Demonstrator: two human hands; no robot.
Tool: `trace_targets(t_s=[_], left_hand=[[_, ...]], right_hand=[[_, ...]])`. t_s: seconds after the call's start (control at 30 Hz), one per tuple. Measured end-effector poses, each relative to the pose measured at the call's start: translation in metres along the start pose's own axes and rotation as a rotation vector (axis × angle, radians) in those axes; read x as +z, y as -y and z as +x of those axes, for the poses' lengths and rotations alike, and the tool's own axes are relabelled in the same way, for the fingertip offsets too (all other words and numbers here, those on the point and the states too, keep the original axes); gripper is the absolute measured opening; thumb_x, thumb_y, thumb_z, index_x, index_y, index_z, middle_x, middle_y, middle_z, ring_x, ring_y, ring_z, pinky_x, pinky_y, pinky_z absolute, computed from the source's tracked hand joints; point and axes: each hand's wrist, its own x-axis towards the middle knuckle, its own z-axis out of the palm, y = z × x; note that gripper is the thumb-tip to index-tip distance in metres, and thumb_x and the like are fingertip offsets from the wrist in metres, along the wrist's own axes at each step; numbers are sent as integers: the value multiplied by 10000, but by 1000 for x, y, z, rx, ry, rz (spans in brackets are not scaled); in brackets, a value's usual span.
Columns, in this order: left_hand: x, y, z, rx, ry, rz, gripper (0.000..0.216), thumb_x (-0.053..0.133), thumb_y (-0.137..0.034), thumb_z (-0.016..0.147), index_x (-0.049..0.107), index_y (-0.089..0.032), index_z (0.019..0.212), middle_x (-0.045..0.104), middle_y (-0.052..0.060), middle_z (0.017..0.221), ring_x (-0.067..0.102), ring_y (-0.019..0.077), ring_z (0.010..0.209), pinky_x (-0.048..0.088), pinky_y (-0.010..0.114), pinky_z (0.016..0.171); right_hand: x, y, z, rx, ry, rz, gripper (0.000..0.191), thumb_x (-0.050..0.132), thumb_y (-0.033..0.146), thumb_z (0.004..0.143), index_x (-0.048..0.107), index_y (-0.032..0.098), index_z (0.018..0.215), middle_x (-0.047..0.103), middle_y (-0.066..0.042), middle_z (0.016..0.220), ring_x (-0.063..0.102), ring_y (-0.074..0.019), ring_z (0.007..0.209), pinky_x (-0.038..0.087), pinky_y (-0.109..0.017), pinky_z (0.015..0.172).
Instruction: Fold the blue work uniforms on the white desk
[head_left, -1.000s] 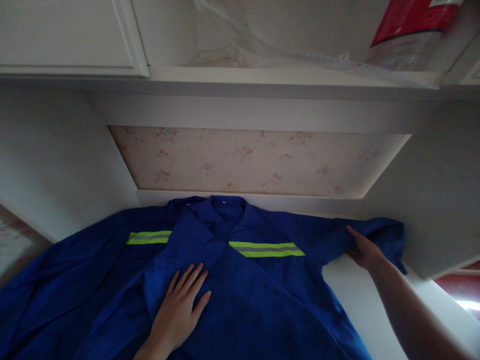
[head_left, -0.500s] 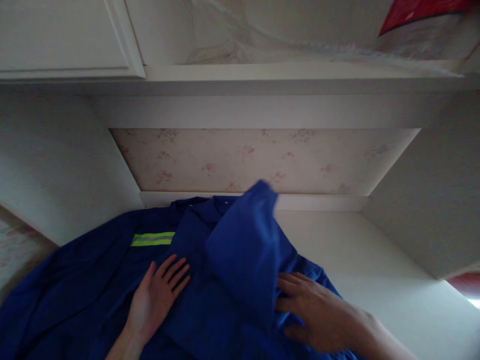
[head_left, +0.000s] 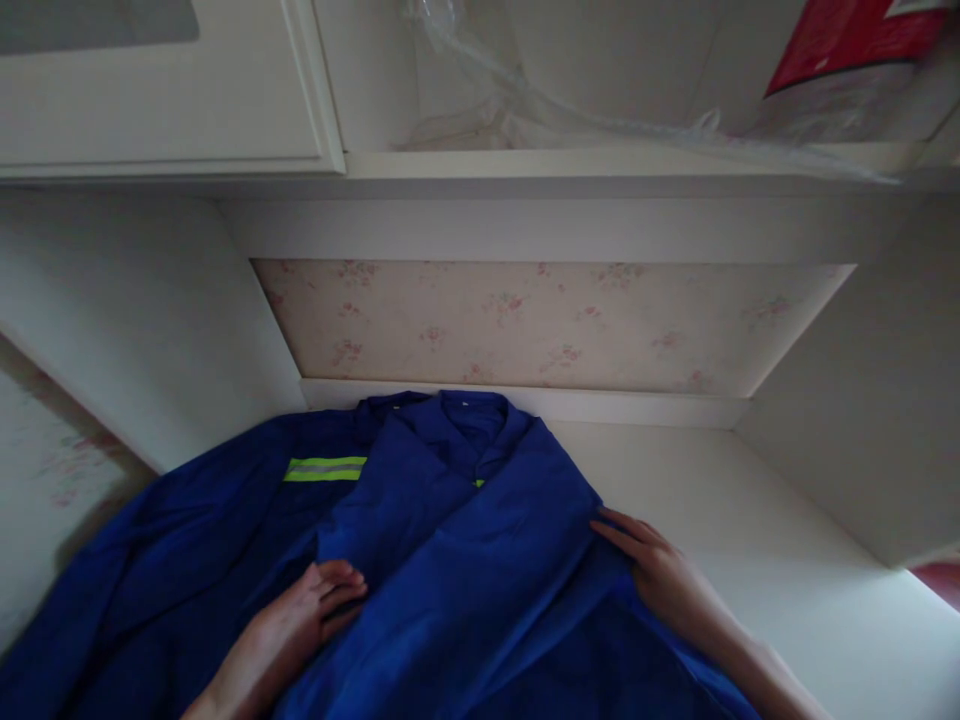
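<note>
Sleeve (head_left: pixel 480 560) now folded flat; right hand (head_left: pixel 660 575) seemingly pressing it.

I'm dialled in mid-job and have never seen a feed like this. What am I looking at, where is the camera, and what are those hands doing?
There is no machine here: these are a person's two bare hands, filmed by a camera worn on their head, looking forward and down. A blue work jacket with a yellow-green reflective stripe lies spread on a white desk set in an alcove with flowered wallpaper. The left hand rests on the jacket with its fingers curled. The right hand lies flat against the jacket's folded-over edge. Whether either hand grips the cloth is hard to tell. Above, a shelf holds clear plastic wrapping and a red package.
</note>
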Motion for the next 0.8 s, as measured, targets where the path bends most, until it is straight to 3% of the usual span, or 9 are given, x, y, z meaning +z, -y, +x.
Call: trace_targets(t_s=[0.1,0.23,0.4,0.5,0.6,0.73,0.8], left_hand=[[1,6,-23,-7,48,467,472,700,-500,795,683,-246,1193,624,109,1337,525,332,1290,344,523,1142],[7,16,-47,-12,-78,905,568,778,-559,672,684,-341,1188,628,39,1343,498,335,1320,277,532,1174],[31,13,-42,133,-176,934,461,758,-565,667,754,-296,1040,729,61,1157,607,357,1186,404,500,1099],[44,8,-21,196,-140,945,456,691,-565,749,727,-291,1111,716,61,1185,614,329,1176,446,452,1062],[45,11,0,197,-104,1004,475,664,-573,763,722,-263,1118,714,83,1178,609,335,1178,462,457,1038],[33,17,-1,152,-136,1011,510,651,-608,760,719,-248,1115,712,89,1179,612,338,1165,432,480,1069],[24,19,-12,119,-156,988,526,666,-610,755,694,-282,1165,689,64,1238,582,334,1213,381,493,1115]], right_hand=[[2,-13,-6,71,-73,35,784,351,15,739,441,295,1466,431,-7,1516,450,-211,1353,361,-421,1160],[6,-25,-8,161,-69,49,746,356,51,761,443,265,1470,469,-20,1487,511,-256,1305,417,-449,1118],[7,-45,5,286,-162,230,686,364,113,778,504,269,1431,592,5,1367,552,-245,1265,413,-422,1115],[8,-60,16,487,-254,357,667,436,197,756,529,259,1413,652,-30,1287,563,-299,1247,438,-459,1075],[10,-72,16,580,-227,438,634,479,292,736,588,219,1356,711,-70,1172,630,-343,1138,483,-493,1004],[10,-86,-22,533,-243,609,682,608,518,691,586,242,1315,675,-85,1245,694,-300,988,568,-414,861],[7,-90,-58,575,-293,685,643,682,617,592,653,295,1148,697,-105,1183,703,-316,933,595,-413,750]])
